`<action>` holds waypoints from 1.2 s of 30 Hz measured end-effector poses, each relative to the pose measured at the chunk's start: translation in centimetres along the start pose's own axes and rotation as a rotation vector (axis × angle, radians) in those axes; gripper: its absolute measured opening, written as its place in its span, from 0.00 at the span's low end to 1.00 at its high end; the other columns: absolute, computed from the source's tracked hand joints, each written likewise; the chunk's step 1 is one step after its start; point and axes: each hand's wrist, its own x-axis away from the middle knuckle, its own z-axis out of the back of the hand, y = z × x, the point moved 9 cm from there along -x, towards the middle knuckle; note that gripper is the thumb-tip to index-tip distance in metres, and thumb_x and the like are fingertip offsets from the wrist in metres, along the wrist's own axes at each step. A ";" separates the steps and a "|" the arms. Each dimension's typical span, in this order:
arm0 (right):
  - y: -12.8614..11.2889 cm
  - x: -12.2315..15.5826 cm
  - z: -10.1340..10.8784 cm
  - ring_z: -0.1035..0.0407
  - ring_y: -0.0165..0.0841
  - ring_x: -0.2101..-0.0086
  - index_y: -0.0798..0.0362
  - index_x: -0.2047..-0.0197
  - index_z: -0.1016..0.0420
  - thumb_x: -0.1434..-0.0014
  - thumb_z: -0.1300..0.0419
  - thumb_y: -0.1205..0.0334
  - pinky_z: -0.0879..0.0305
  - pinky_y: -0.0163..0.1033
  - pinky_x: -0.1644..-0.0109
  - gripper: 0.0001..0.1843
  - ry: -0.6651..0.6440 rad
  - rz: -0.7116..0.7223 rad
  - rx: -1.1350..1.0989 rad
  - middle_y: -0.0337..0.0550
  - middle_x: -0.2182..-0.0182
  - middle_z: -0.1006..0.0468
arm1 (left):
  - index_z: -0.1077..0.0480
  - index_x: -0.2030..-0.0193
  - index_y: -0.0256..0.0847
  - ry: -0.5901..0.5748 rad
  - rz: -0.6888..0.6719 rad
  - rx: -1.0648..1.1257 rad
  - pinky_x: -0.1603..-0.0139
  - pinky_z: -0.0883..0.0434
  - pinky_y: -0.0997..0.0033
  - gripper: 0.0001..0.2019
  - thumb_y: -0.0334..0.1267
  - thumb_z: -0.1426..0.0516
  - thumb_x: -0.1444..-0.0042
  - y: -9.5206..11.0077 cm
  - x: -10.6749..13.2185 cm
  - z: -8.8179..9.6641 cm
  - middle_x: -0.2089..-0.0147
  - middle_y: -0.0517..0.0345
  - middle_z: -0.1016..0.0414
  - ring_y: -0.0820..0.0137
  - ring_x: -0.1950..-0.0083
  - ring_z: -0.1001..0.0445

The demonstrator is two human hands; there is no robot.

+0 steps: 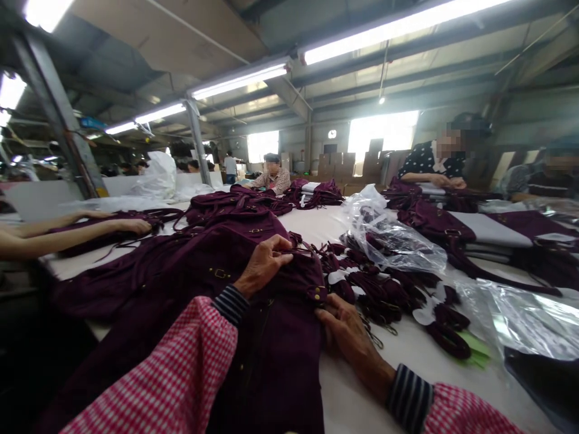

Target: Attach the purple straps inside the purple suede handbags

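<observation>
A dark purple fabric bag with brass-coloured buckles and snaps lies in front of me, among more purple bags. My left hand is closed in a pinch at its upper edge, thumb and forefinger together beside a thin dark strip; exactly which part they grip is hard to make out. Lower down, on the right side, my right hand grips the bag's edge just below a tab with two gold snaps. Some of its fingers are hidden under the fabric. Both hands touch the same bag.
Bundled purple straps with metal clips and white wraps lie right of the bag. Beyond are clear plastic bags and stacked purple bags with grey sheets. At left, a co-worker's hands rest on another purple bag. Other people stand around the table.
</observation>
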 end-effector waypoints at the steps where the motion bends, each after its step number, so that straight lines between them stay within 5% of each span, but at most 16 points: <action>1: 0.3 0.0 0.2 0.31 0.32 0.76 0.54 0.51 0.27 0.39 0.42 0.55 0.38 0.34 0.73 0.16 0.017 -0.015 0.021 0.37 0.73 0.22 | 0.27 0.58 0.40 0.032 0.000 -0.051 0.48 0.29 0.61 0.08 0.35 0.38 0.45 1.0 1.2 1.5 0.52 0.53 0.21 0.61 0.50 0.23; 5: 0.9 -0.1 0.6 0.40 0.29 0.85 0.55 0.51 0.28 0.40 0.42 0.52 0.48 0.33 0.80 0.19 0.061 -0.031 0.123 0.30 0.85 0.32 | 0.25 0.60 0.43 0.048 -0.007 -0.282 0.53 0.29 0.64 0.03 0.34 0.39 0.41 5.9 9.5 5.1 0.57 0.58 0.21 0.64 0.56 0.24; 10: 1.2 -0.4 0.7 0.39 0.31 0.85 0.55 0.50 0.28 0.41 0.42 0.49 0.47 0.34 0.81 0.21 0.067 0.013 0.149 0.31 0.87 0.31 | 0.29 0.50 0.43 -0.234 -0.367 -0.668 0.43 0.29 0.64 0.07 0.33 0.45 0.33 10.8 23.8 -0.5 0.47 0.55 0.21 0.64 0.45 0.25; 13: 1.3 -0.5 0.8 0.38 0.32 0.85 0.56 0.50 0.28 0.42 0.41 0.49 0.47 0.34 0.81 0.23 0.072 0.025 0.168 0.31 0.87 0.32 | 0.30 0.44 0.41 -0.136 -0.549 -0.884 0.43 0.28 0.61 0.12 0.36 0.47 0.32 11.8 29.1 -2.6 0.40 0.47 0.24 0.60 0.39 0.27; 22: 0.5 0.0 1.0 0.36 0.34 0.84 0.58 0.46 0.28 0.42 0.41 0.45 0.47 0.36 0.80 0.28 0.074 0.022 0.238 0.35 0.87 0.29 | 0.37 0.37 0.41 0.125 -0.269 -0.862 0.38 0.31 0.50 0.26 0.22 0.52 0.41 10.6 29.7 -3.2 0.41 0.47 0.23 0.60 0.40 0.26; 29: -0.2 0.3 1.2 0.37 0.34 0.84 0.58 0.50 0.25 0.45 0.41 0.45 0.48 0.36 0.80 0.27 0.096 0.016 0.276 0.36 0.87 0.30 | 0.37 0.36 0.44 0.102 -0.128 -0.751 0.41 0.31 0.48 0.27 0.21 0.56 0.39 9.2 29.7 -1.4 0.45 0.50 0.22 0.58 0.45 0.25; 36: -0.8 0.6 0.6 0.41 0.29 0.85 0.57 0.57 0.27 0.50 0.38 0.50 0.51 0.33 0.81 0.22 0.113 -0.028 0.081 0.31 0.87 0.33 | 0.29 0.51 0.47 0.032 -0.057 -0.647 0.47 0.29 0.52 0.20 0.21 0.52 0.41 7.4 29.0 1.2 0.55 0.55 0.22 0.59 0.52 0.26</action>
